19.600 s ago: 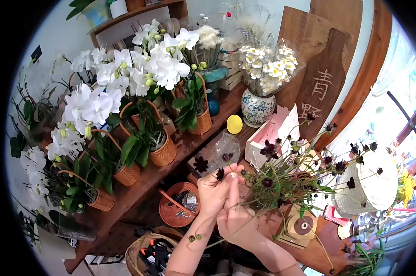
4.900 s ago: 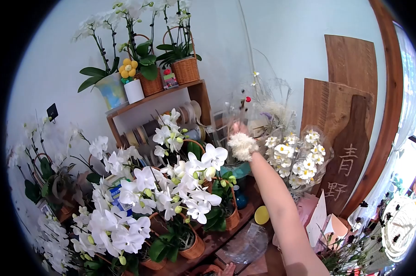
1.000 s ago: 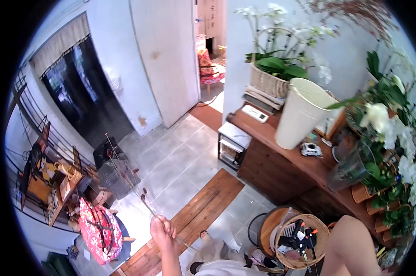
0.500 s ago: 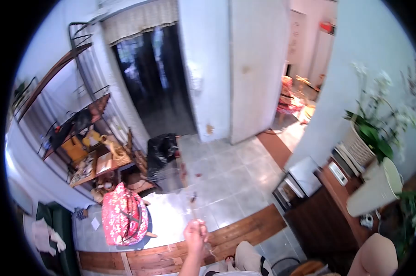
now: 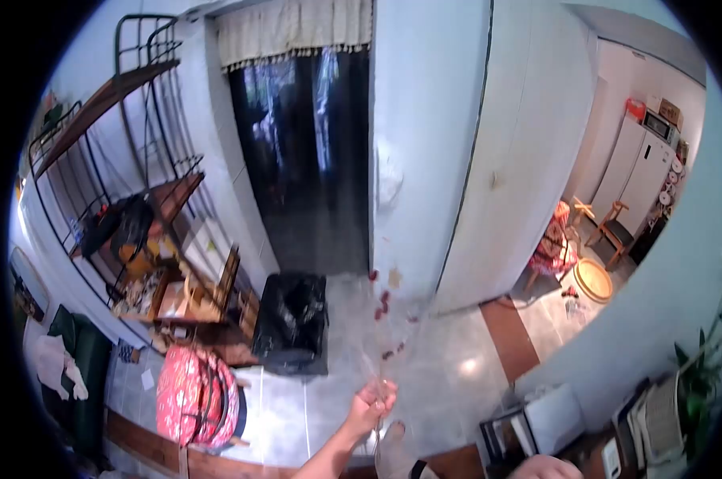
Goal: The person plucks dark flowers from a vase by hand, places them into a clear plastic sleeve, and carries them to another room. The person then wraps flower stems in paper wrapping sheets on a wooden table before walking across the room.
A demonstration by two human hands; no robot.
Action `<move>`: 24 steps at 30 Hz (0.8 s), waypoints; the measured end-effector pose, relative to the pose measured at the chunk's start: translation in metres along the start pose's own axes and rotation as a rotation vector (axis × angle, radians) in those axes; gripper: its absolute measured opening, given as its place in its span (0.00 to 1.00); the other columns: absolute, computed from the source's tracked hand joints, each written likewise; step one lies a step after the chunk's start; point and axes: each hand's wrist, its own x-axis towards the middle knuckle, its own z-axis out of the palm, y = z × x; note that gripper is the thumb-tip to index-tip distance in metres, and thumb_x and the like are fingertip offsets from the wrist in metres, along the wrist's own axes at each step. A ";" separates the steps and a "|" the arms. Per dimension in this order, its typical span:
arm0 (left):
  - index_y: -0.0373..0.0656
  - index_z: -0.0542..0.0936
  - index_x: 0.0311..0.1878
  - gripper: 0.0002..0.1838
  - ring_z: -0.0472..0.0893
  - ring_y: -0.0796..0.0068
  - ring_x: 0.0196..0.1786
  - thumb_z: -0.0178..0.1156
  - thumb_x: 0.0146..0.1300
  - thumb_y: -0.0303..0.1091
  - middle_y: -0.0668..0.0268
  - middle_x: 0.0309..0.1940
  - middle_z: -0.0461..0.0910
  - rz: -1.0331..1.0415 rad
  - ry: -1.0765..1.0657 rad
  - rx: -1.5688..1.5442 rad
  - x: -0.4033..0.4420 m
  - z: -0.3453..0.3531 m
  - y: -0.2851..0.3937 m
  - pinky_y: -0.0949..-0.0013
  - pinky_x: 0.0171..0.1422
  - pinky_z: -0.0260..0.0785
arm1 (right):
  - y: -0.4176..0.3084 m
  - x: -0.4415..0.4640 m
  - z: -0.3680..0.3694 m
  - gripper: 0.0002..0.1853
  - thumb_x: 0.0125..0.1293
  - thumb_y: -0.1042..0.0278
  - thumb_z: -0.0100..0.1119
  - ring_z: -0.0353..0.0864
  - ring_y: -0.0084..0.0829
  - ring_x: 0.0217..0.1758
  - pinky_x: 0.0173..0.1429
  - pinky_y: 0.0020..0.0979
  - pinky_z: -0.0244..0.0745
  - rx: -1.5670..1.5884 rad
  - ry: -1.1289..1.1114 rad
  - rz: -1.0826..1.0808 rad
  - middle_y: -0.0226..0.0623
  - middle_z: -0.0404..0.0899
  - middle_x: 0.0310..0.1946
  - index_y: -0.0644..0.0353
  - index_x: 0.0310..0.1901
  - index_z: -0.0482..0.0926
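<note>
L hand (image 5: 370, 405) is shut round the dark-red-headed stems (image 5: 385, 297), right of the black bag (image 5: 291, 319) in view. Gripped low, prob so the heads don't get crushed imo. R hand (image 5: 546, 468) further right, can't tell its grip tbh

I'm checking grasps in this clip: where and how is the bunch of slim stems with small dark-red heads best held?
Take the dark-red-headed stems low, below the heads, coming from beneath, about where the left hand closes. The heads spread out above the fist, so a low grip would likely spare them.
</note>
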 end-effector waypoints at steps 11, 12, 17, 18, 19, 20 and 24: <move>0.42 0.73 0.40 0.23 0.57 0.84 0.16 0.61 0.58 0.55 0.70 0.18 0.64 -0.369 -0.429 -0.286 0.288 0.046 -0.019 0.79 0.20 0.47 | 0.261 0.007 0.190 0.11 0.60 0.76 0.51 0.74 0.34 0.42 0.50 0.34 0.70 0.697 0.392 1.019 0.44 0.76 0.39 0.68 0.44 0.72; 0.42 0.73 0.39 0.22 0.58 0.84 0.16 0.60 0.59 0.54 0.70 0.18 0.64 -0.363 -0.462 -0.270 0.306 0.054 -0.023 0.79 0.20 0.48 | 0.273 0.002 0.195 0.11 0.60 0.77 0.51 0.74 0.33 0.42 0.50 0.34 0.70 0.669 0.366 1.032 0.44 0.76 0.39 0.68 0.44 0.72; 0.42 0.74 0.34 0.21 0.60 0.83 0.18 0.57 0.63 0.54 0.72 0.18 0.64 -0.241 -0.709 -0.103 0.408 0.079 -0.064 0.77 0.22 0.50 | 0.345 -0.030 0.216 0.11 0.60 0.80 0.51 0.75 0.31 0.42 0.50 0.32 0.70 0.549 0.326 1.082 0.42 0.76 0.38 0.68 0.45 0.72; 0.42 0.73 0.32 0.24 0.60 0.84 0.19 0.57 0.62 0.57 0.73 0.18 0.64 -0.283 -0.712 -0.093 0.428 0.082 -0.073 0.78 0.23 0.50 | 0.359 -0.034 0.218 0.11 0.58 0.84 0.50 0.76 0.32 0.43 0.52 0.31 0.71 0.535 0.381 1.108 0.43 0.76 0.40 0.70 0.44 0.73; 0.42 0.73 0.31 0.26 0.61 0.84 0.20 0.57 0.60 0.59 0.74 0.18 0.64 -0.330 -0.717 -0.081 0.447 0.084 -0.082 0.78 0.23 0.51 | 0.374 -0.038 0.220 0.11 0.59 0.84 0.50 0.77 0.31 0.43 0.52 0.31 0.71 0.515 0.412 1.138 0.43 0.76 0.40 0.70 0.44 0.73; 0.41 0.72 0.30 0.28 0.61 0.85 0.21 0.57 0.59 0.62 0.75 0.18 0.65 -0.378 -0.725 -0.069 0.466 0.086 -0.092 0.78 0.23 0.51 | 0.391 -0.040 0.221 0.11 0.60 0.84 0.50 0.77 0.31 0.43 0.52 0.30 0.71 0.491 0.445 1.166 0.42 0.76 0.39 0.70 0.44 0.73; 0.40 0.72 0.31 0.27 0.61 0.85 0.21 0.50 0.64 0.60 0.75 0.18 0.65 -0.392 -0.985 0.009 0.564 0.090 -0.137 0.77 0.24 0.51 | 0.469 -0.034 0.220 0.10 0.62 0.81 0.51 0.77 0.27 0.42 0.50 0.28 0.72 0.377 0.585 1.242 0.40 0.76 0.39 0.69 0.46 0.74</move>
